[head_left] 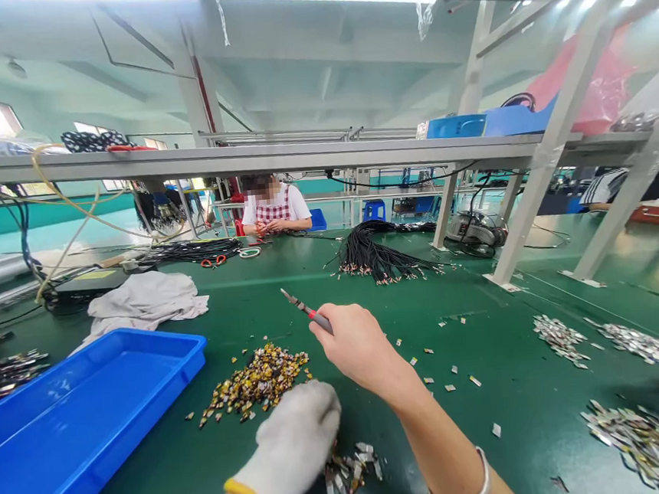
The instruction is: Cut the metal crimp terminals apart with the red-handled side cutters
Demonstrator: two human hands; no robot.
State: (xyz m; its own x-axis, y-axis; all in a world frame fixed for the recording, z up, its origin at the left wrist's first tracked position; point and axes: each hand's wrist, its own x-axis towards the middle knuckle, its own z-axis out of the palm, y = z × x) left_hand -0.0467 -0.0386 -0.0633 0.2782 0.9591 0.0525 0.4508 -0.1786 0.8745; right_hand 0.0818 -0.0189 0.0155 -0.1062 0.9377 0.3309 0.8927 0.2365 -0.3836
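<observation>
Bare right hand (358,344), right of loose heap of tiny yellow-and-black parts (260,380), grips slim red-and-grey-handled metal tool (307,309) firmly. White-gloved left hand (300,428) curls at heap's near edge; contents can't tell. Dragging it low could scatter parts.

White glove (299,430), yellow-cuffed; tool (311,314) red and dark grey; heap of small parts (260,380) yellow, black, silver; tray (84,414) bright blue; tabletop (253,300) green; cables (373,252) black, copper-tipped; cloth (146,297) off-white; apron (273,213) checked in red and white; shirt (301,207) white
</observation>
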